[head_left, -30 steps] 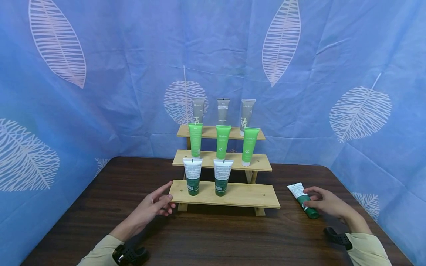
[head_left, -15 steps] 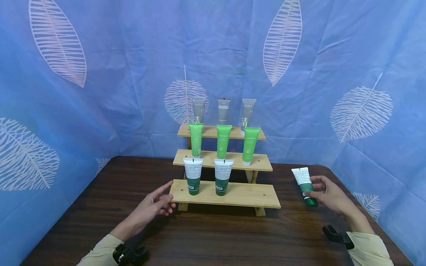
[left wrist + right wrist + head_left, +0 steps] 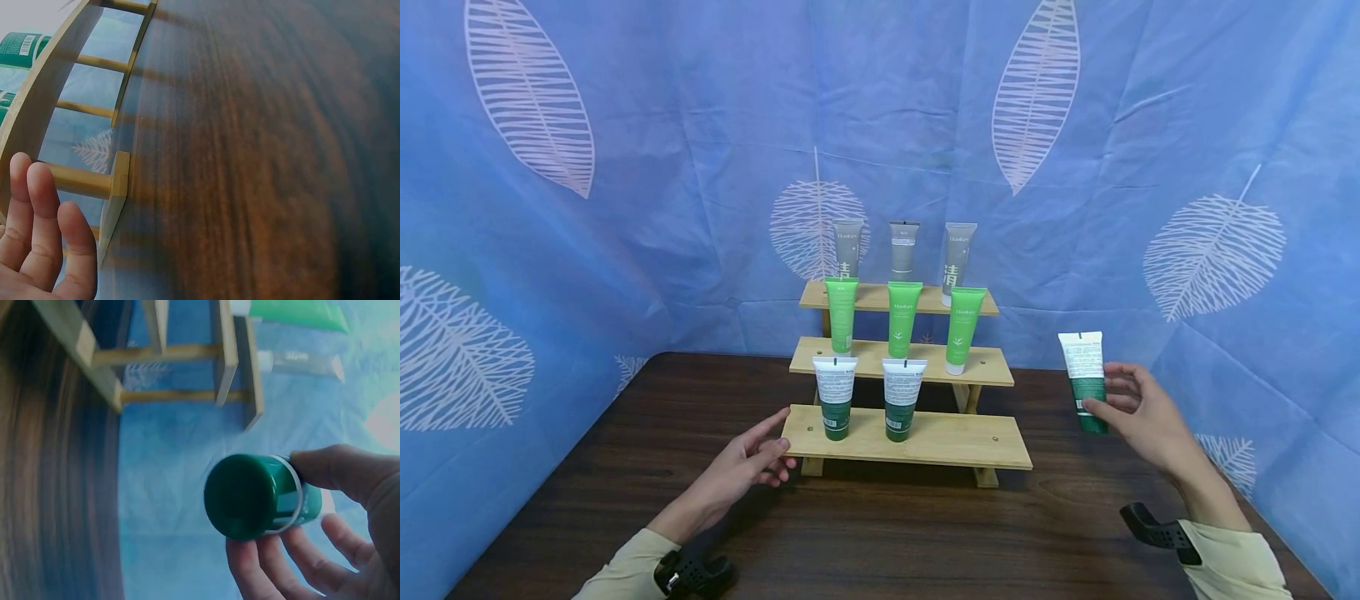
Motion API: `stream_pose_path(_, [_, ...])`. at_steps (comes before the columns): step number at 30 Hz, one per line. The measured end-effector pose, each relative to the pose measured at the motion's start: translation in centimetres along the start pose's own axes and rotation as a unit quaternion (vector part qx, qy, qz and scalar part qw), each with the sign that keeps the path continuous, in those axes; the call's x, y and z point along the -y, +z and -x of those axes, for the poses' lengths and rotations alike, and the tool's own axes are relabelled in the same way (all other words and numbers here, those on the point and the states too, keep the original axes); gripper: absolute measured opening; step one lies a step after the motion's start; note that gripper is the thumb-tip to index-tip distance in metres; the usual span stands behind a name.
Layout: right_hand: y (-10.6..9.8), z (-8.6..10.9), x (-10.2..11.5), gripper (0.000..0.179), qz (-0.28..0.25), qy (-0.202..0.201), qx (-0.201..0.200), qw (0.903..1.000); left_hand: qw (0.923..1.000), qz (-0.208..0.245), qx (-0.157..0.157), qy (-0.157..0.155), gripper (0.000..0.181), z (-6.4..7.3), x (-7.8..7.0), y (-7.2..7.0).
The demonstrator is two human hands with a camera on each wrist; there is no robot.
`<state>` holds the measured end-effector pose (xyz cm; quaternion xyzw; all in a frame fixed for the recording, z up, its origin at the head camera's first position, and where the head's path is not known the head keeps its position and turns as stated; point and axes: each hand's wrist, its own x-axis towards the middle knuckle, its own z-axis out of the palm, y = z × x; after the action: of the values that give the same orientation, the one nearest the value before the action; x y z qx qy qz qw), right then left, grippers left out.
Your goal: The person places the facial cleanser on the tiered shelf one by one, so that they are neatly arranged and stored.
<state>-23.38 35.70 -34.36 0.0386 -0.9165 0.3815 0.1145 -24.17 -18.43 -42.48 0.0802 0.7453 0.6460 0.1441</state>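
Note:
My right hand [image 3: 1150, 417] grips a white and dark-green squeeze tube [image 3: 1084, 379] between thumb and fingers. The tube is nearly upright above the table, cap down; in the right wrist view its green cap [image 3: 240, 497] faces the camera. My left hand [image 3: 741, 471] holds the left end of the bottom board of a three-tier wooden display stand [image 3: 962, 442], thumb at the front corner and index finger farther back. Its other fingers [image 3: 44, 194] show beside the board in the left wrist view. Two matching tubes, a left one [image 3: 835, 400] and a middle one [image 3: 901, 402], stand on that board.
Three bright green tubes [image 3: 902, 321] stand on the middle tier. Three grey tubes [image 3: 902, 248] stand on the top tier. The stand rests on a dark wooden table [image 3: 880, 542]. A blue leaf-print cloth [image 3: 700, 208] hangs behind and at both sides.
My right hand has lifted the white and green tube off the table and turned it from slanted to nearly upright. My left hand has stayed at the stand.

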Motion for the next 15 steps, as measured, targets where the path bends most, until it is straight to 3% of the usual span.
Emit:
stream_pose_path(9, [0.9, 0.8, 2.8, 0.073, -0.007, -0.03, -0.073, 0.9969, 1.0, 0.001, 0.001, -0.002, 0.072, 0.0, -0.1, 0.1])
stream_pose_path(15, [1.9, 1.1, 4.2, 0.074, -0.02, -0.037, -0.074, 0.9963, 1.0, -0.002, 0.002, 0.0, 0.071, 0.0, -0.1, 0.1])
